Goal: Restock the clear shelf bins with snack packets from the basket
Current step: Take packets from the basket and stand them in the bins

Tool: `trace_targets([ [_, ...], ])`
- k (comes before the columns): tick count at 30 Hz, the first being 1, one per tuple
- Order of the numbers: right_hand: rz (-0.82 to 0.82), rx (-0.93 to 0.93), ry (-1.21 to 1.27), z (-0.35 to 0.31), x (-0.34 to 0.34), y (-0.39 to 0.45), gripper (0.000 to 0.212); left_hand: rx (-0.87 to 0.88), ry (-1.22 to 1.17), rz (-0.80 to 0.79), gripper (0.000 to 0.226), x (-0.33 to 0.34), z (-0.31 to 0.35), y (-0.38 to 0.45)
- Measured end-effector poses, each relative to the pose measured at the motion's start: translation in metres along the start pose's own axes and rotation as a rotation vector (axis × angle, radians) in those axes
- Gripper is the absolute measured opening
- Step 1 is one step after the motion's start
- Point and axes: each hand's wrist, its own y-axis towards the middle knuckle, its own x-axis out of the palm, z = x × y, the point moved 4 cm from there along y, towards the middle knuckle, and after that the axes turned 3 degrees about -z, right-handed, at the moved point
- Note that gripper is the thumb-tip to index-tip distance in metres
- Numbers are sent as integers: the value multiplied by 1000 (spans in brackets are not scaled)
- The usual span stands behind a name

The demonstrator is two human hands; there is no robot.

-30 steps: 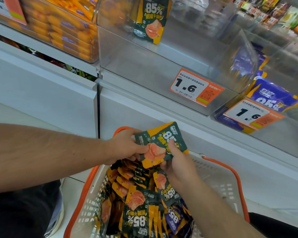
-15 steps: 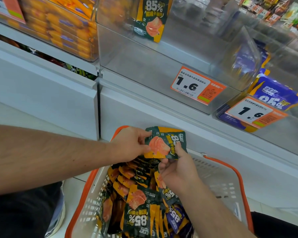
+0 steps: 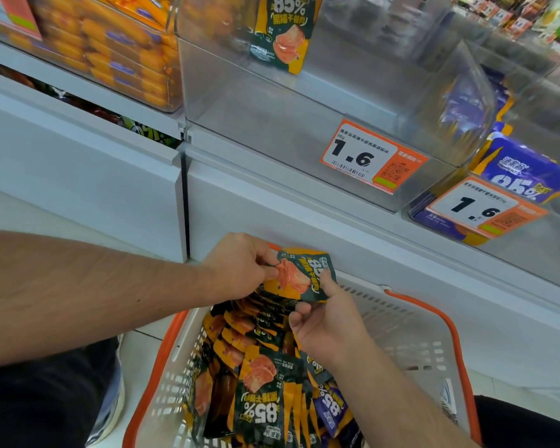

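Head view: since a second ago the green-and-orange snack packet (image 3: 299, 275) has dropped a little closer to the basket (image 3: 411, 337) and turned flatter, its printed face up toward the camera. The right hand (image 3: 328, 321) has slid from the packet's middle to its lower right corner, where the thumb presses the edge; the other fingers curl loosely underneath. The left hand (image 3: 240, 266) pinches the packet's left edge between thumb and forefinger, as before. The packet's long axis runs roughly left to right, tilted slightly down toward the right, with the "85" print reading sideways. It sits above the basket's far rim, over the heap of matching packets (image 3: 262, 392), below the clear shelf bin (image 3: 272, 124) with one upright packet (image 3: 283, 30) and the 1.6 price tag (image 3: 370, 156)
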Motion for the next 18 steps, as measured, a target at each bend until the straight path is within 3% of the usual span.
trace_targets([
  [7, 50, -77, -155, -10, -2, -4, 31, 34, 39, -34, 8, -3, 3, -2],
  [10, 132, -195, -321, -25, -5, -11, 28, -12, -66, -61, 28, -9, -2, -2],
  [15, 87, -443, -874, -56, 14, -35, 30, -81, -225, 59, 35, -21, -4, 6],
  [18, 48, -642, -1169, -80, 35, -53, 36, 5, -237, 149, 25, -33, 9, 9],
])
